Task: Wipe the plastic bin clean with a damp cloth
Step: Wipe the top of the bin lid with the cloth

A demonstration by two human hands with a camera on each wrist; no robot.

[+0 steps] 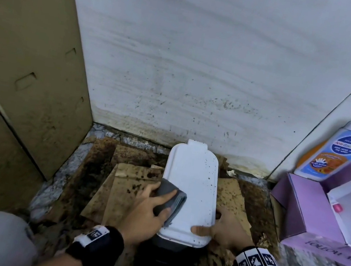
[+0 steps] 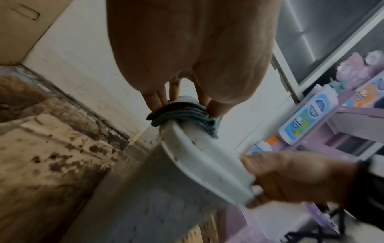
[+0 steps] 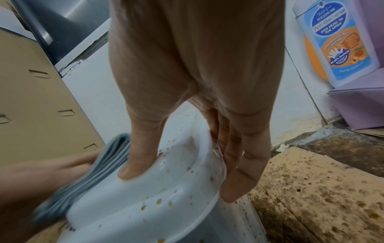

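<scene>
A plastic bin with a grey body and a white lid (image 1: 194, 182) stands on the floor near the wall. Brown specks dot the right side of the lid (image 3: 166, 197). My left hand (image 1: 165, 200) grips a folded grey cloth (image 1: 170, 201) and presses it on the lid's left edge, thumb at the near side and fingers on top. The cloth (image 2: 182, 113) shows several folded layers draped over the rim. My right hand (image 1: 206, 221) holds the lid's near right corner, with its thumb lying on top and its fingers along the side under the rim.
Stained cardboard sheets (image 1: 128, 194) cover the floor around the bin. A tall brown cardboard box (image 1: 20, 62) stands at the left, and a speckled white wall (image 1: 203, 68) is behind. A purple box (image 1: 307, 211) and a body wash bottle (image 1: 332, 153) sit at the right.
</scene>
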